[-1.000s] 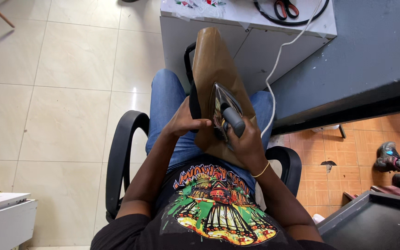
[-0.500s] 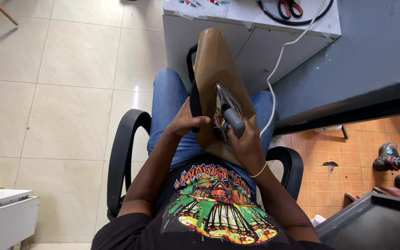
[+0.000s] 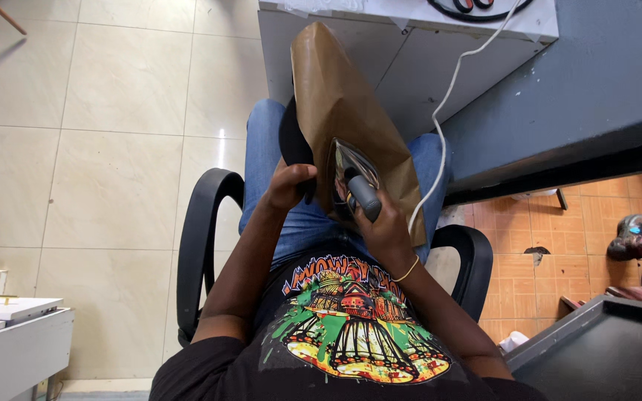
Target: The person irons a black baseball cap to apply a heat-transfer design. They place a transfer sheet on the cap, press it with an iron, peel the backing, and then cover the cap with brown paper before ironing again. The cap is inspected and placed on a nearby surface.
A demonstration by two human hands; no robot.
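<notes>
On the lap, over the chair [image 3: 196, 245]: right hand [image 3: 386, 232] clenched around an iron [image 3: 356, 187], pressing brown leather [image 3: 339, 111] laid on the knees. Left hand [image 3: 288, 187] grips the dark piece's edge [image 3: 289, 141]. Risks: heat near fingers and thighs; cord [image 3: 443, 119] could snag, tugging the iron sideways.

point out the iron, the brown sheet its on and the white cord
iron [image 3: 357, 189]: head view, on its dark handle, gripped by the right hand [image 3: 384, 230].
brown sheet [image 3: 336, 96]: head view, bare upper part above the iron.
white cord [image 3: 451, 93]: head view, mid-run across the cabinet front.
</notes>
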